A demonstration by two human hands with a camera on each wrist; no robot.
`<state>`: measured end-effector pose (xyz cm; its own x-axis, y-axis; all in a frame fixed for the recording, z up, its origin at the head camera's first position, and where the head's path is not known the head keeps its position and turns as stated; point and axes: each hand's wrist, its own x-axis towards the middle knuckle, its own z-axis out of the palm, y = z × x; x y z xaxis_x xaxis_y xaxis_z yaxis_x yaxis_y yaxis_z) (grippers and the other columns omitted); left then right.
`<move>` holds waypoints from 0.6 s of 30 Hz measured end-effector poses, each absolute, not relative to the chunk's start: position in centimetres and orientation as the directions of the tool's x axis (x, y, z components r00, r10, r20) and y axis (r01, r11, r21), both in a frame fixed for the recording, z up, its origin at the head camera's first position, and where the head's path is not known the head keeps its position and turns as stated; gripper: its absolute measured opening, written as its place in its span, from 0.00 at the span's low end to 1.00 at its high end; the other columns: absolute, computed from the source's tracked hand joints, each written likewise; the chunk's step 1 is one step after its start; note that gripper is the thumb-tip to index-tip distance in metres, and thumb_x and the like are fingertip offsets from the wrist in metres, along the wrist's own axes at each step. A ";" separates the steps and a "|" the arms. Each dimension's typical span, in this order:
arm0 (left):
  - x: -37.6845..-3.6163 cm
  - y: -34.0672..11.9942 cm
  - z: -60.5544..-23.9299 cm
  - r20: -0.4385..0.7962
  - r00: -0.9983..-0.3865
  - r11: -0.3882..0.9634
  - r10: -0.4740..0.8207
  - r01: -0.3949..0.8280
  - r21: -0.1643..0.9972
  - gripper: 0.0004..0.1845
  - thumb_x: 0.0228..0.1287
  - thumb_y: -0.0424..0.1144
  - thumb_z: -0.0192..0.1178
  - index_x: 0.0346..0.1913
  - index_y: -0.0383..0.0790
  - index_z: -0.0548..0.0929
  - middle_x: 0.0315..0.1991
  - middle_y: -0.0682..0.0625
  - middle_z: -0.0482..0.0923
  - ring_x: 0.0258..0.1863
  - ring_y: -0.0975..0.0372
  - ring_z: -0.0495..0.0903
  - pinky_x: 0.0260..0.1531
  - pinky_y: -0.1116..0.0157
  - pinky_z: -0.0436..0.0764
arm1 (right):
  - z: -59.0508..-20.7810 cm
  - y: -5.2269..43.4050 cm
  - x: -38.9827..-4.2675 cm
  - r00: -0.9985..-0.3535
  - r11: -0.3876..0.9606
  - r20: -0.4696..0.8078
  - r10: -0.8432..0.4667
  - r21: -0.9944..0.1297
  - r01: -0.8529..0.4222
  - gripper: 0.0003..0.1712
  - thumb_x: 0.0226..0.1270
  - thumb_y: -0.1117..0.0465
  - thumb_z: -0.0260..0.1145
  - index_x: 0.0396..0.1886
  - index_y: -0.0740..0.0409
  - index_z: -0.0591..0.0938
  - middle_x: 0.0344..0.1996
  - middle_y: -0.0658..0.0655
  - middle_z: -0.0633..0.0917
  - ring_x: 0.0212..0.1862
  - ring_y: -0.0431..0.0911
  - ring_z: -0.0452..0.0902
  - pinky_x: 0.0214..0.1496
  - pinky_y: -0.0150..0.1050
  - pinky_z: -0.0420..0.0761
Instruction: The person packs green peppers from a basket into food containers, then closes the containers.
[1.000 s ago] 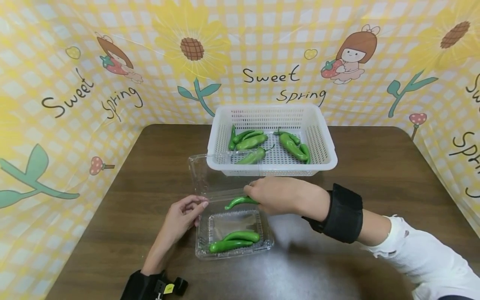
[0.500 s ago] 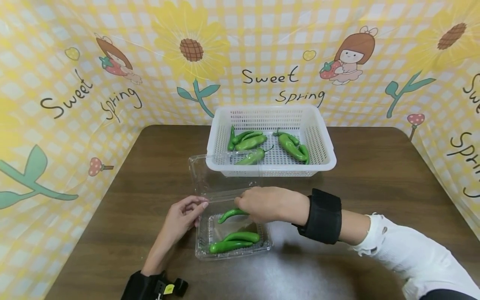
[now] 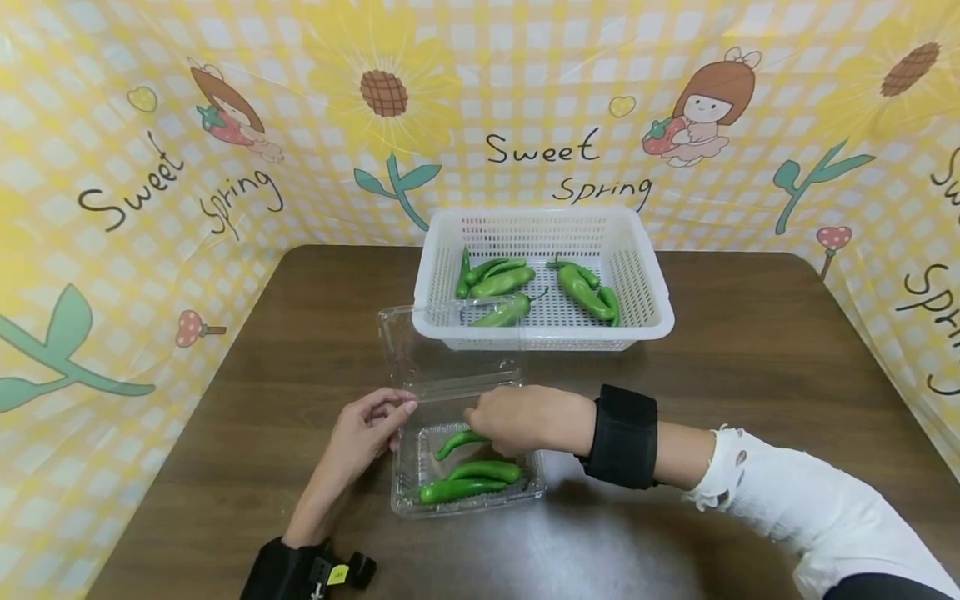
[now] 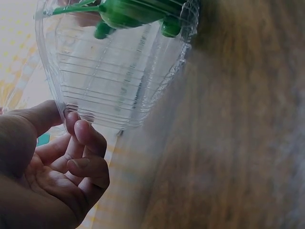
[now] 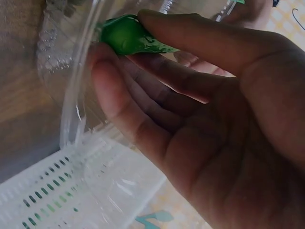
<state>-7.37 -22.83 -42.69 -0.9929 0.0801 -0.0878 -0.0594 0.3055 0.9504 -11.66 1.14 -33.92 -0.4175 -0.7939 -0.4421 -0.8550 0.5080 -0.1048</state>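
Right hand (image 3: 517, 419) pinches a green pepper (image 3: 456, 442) by its stem end, low over the clear clamshell tray (image 3: 467, 496) on the bench (image 3: 750, 350). Left hand (image 3: 365, 437), fingers curled, steadies the tray's left rim. Pepper looks light, firm, glossy, likely slippery; tray thin and flexible, best held at the rim.

Green peppers (image 3: 468, 483); clear clamshell box (image 3: 405, 467); white basket (image 3: 645, 283); brown table (image 3: 750, 350).

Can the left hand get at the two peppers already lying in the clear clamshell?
Probably yes. The left hand holds the clamshell's left edge, the lid stands open, and the two peppers lie uncovered at the front; the right hand works behind them.
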 end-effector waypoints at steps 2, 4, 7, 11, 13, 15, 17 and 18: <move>-7.4 -22.8 -42.6 -0.089 -0.993 0.306 0.080 -0.061 0.950 0.15 0.70 0.46 0.61 0.50 0.39 0.83 0.20 0.49 0.75 0.16 0.56 0.73 0.14 0.69 0.69 | -34.2 1.0 -11.6 -0.413 0.504 -0.443 -0.796 -0.107 -0.857 0.11 0.71 0.66 0.62 0.51 0.57 0.80 0.33 0.52 0.82 0.32 0.40 0.73 0.34 0.33 0.72; -7.4 -22.8 -42.6 -0.093 -0.993 0.304 0.078 -0.065 0.950 0.15 0.70 0.46 0.62 0.50 0.39 0.83 0.20 0.49 0.75 0.16 0.57 0.73 0.14 0.69 0.69 | -34.5 0.9 -11.6 -0.406 0.497 -0.442 -0.800 -0.108 -0.861 0.10 0.71 0.66 0.62 0.50 0.56 0.81 0.33 0.52 0.82 0.32 0.40 0.74 0.34 0.32 0.73; -7.4 -22.8 -42.6 -0.099 -0.992 0.300 0.074 -0.073 0.951 0.15 0.70 0.46 0.62 0.50 0.39 0.83 0.19 0.50 0.74 0.16 0.58 0.73 0.14 0.70 0.68 | -34.9 0.7 -11.4 -0.400 0.493 -0.448 -0.799 -0.107 -0.864 0.09 0.70 0.66 0.62 0.48 0.56 0.81 0.33 0.51 0.82 0.32 0.39 0.75 0.33 0.32 0.74; -7.4 -22.7 -42.7 -0.104 -0.992 0.294 0.068 -0.079 0.953 0.15 0.70 0.46 0.62 0.50 0.38 0.83 0.19 0.50 0.74 0.15 0.59 0.72 0.13 0.70 0.67 | -35.3 0.3 -11.2 -0.415 0.516 -0.471 -0.778 -0.105 -0.850 0.10 0.66 0.67 0.64 0.46 0.53 0.81 0.32 0.50 0.82 0.32 0.39 0.74 0.32 0.32 0.76; -7.4 -22.7 -42.7 -0.104 -0.992 0.295 0.067 -0.080 0.952 0.15 0.70 0.46 0.62 0.50 0.38 0.83 0.19 0.50 0.74 0.15 0.60 0.72 0.13 0.70 0.67 | -35.5 0.2 -11.1 -0.421 0.529 -0.484 -0.767 -0.106 -0.842 0.11 0.65 0.67 0.65 0.45 0.51 0.81 0.32 0.49 0.82 0.32 0.39 0.74 0.32 0.32 0.77; -7.4 -22.7 -42.7 -0.104 -0.992 0.296 0.067 -0.080 0.952 0.15 0.70 0.46 0.62 0.50 0.38 0.83 0.19 0.50 0.74 0.15 0.60 0.72 0.13 0.70 0.68 | -35.6 0.1 -11.0 -0.425 0.535 -0.492 -0.760 -0.103 -0.838 0.11 0.64 0.67 0.65 0.45 0.51 0.81 0.32 0.49 0.82 0.31 0.39 0.74 0.31 0.32 0.77; -7.4 -22.7 -42.7 -0.102 -0.993 0.297 0.067 -0.078 0.952 0.15 0.70 0.45 0.62 0.50 0.38 0.82 0.19 0.50 0.74 0.15 0.60 0.72 0.13 0.70 0.68 | -35.7 0.0 -11.1 -0.429 0.539 -0.496 -0.755 -0.097 -0.837 0.11 0.65 0.66 0.65 0.46 0.51 0.81 0.31 0.49 0.81 0.31 0.39 0.74 0.31 0.32 0.76; -7.4 -22.7 -42.7 -0.101 -0.993 0.296 0.067 -0.077 0.952 0.15 0.70 0.45 0.62 0.50 0.38 0.82 0.19 0.50 0.74 0.15 0.60 0.72 0.13 0.70 0.67 | -35.7 0.0 -11.1 -0.429 0.537 -0.494 -0.756 -0.094 -0.838 0.11 0.65 0.66 0.65 0.45 0.51 0.81 0.31 0.49 0.80 0.31 0.39 0.74 0.31 0.32 0.76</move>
<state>-7.37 -22.67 -42.67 -0.9926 0.0671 -0.1008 -0.0766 0.2961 0.9521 -11.08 -0.01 -35.74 -0.4293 -0.7560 -0.4941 -0.8383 0.5371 -0.0935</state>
